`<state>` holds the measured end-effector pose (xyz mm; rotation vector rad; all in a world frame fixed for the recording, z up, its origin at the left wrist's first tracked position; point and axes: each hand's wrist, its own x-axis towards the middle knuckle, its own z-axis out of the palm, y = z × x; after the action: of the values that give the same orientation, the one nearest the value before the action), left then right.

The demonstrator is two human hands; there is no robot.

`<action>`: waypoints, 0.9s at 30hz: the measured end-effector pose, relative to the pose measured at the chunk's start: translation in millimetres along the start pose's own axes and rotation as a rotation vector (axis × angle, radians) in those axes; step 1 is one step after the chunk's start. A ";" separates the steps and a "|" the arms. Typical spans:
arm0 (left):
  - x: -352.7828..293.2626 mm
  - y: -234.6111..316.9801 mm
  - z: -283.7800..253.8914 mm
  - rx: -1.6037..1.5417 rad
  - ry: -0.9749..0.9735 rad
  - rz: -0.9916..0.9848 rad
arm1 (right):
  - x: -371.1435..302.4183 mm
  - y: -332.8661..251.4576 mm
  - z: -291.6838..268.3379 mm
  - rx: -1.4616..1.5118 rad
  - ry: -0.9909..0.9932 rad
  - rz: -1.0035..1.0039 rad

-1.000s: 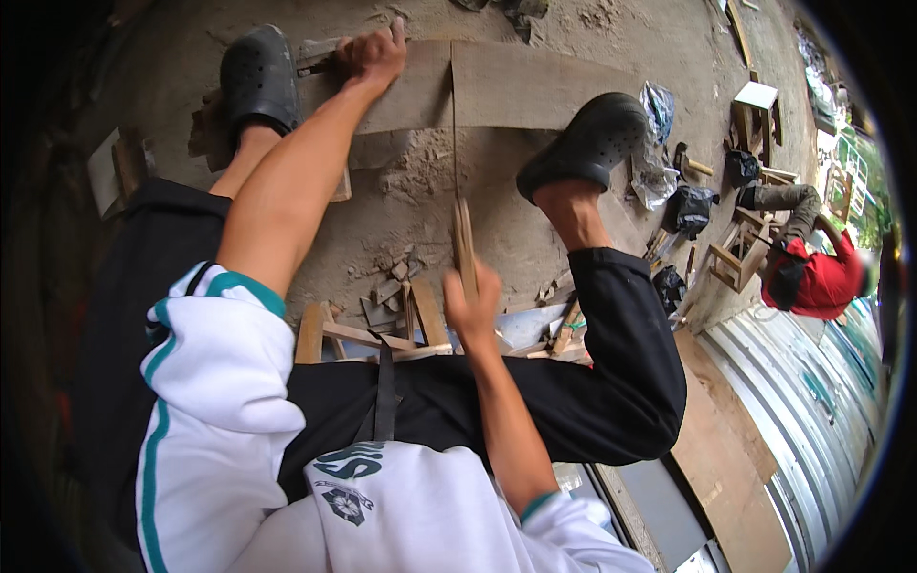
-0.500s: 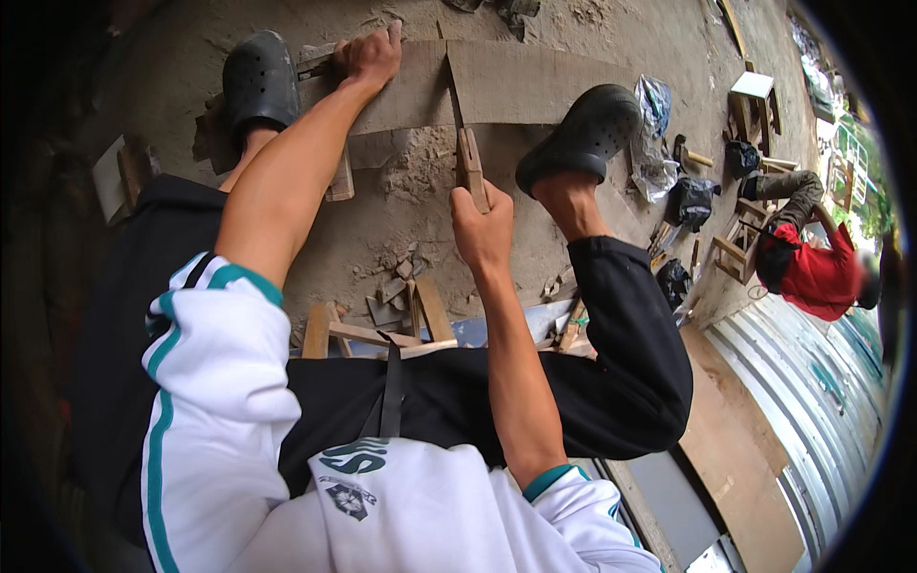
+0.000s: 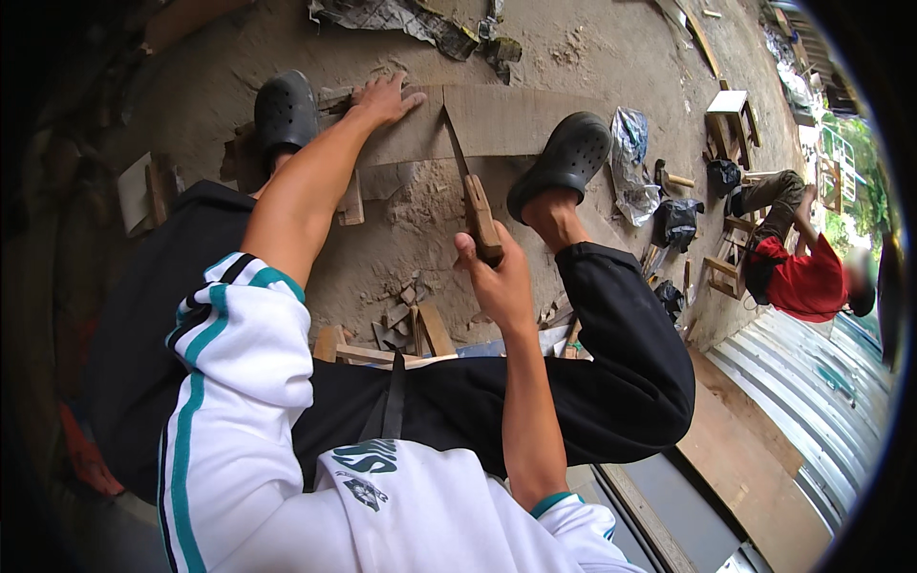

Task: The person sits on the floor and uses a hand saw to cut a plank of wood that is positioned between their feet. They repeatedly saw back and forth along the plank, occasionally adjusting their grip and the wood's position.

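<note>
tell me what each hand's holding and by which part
The right hand grips a handsaw by its wooden handle. The left hand holds nothing; it presses flat on the board.

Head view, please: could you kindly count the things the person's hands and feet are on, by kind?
Flat brown wooden board under the left hand: 1
Wooden-handled hand saw gripped in the right hand: 1
Black perforated rubber clogs: 2
Total: 4
</note>
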<state>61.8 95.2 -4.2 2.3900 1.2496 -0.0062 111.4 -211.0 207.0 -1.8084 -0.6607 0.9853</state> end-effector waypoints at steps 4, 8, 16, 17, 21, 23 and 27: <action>15.1 4.2 -24.5 0.029 -0.295 -0.017 | -12.1 -14.0 6.3 -0.160 0.092 0.105; 19.3 7.8 -13.1 -0.065 -0.128 -0.119 | -31.5 -36.8 9.6 -0.237 0.105 0.135; 6.9 21.5 -20.3 -0.150 -0.036 -0.133 | -3.5 -17.7 4.8 -0.234 0.137 0.147; 5.9 21.9 -16.9 -0.157 0.001 -0.140 | -4.2 -14.5 4.7 -0.229 0.129 0.148; 2.4 19.5 -5.9 -0.151 0.133 -0.179 | -21.8 -41.3 1.0 -0.266 0.101 0.133; 2.5 17.4 -6.6 -0.134 0.167 -0.200 | -32.9 -60.4 -5.4 -0.259 0.101 0.175; 13.5 17.1 -12.7 -0.091 0.164 -0.253 | -5.0 -47.4 -6.4 -0.212 0.106 0.157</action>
<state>80.7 102.1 11.1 2.1765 1.5861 0.1683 113.1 -198.4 253.4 -2.1104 -0.5819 0.9421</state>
